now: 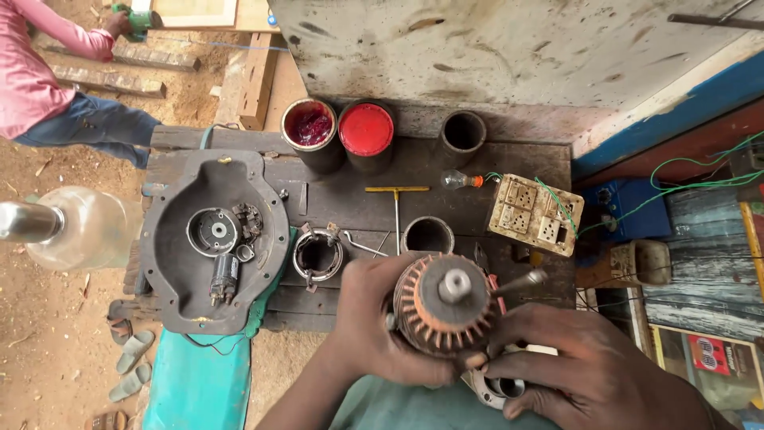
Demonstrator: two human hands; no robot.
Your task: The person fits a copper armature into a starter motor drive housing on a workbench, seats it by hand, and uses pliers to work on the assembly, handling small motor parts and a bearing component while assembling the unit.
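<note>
The motor armature (446, 306), a copper-wound rotor with a steel shaft end facing the camera, sits upright low in the view, over the near edge of the desk (350, 199). The left hand (370, 318) is wrapped around its side, gripping it. The right hand (581, 370) is closed on a thin metal tool (517, 283) whose tip lies against the rotor's upper right edge; its lower fingers also rest on a small round metal part (497, 388) beneath.

Judging from how things lie, the disassembly looks well advanced: the rotor is out of its housing, and the large grey motor cover (211, 239) lies open-face-up on the left of the desk with a bearing seat and small parts inside it. A ring-shaped brush holder (318, 255) lies just beside the cover. Work on the armature itself seems to be in hand; nothing shows reassembly begun.

Farther back stand two dark tins, one with red grease (310, 127) and one with a red lid (366, 130), a T-handled key (396, 203), and a worn socket board (535, 213) with a bulb.

The tool's handle is hidden in the right palm, so its kind is unclear. The rotor's lower end is covered by fingers. A person in a pink shirt (32, 72) is cut off at top left.
</note>
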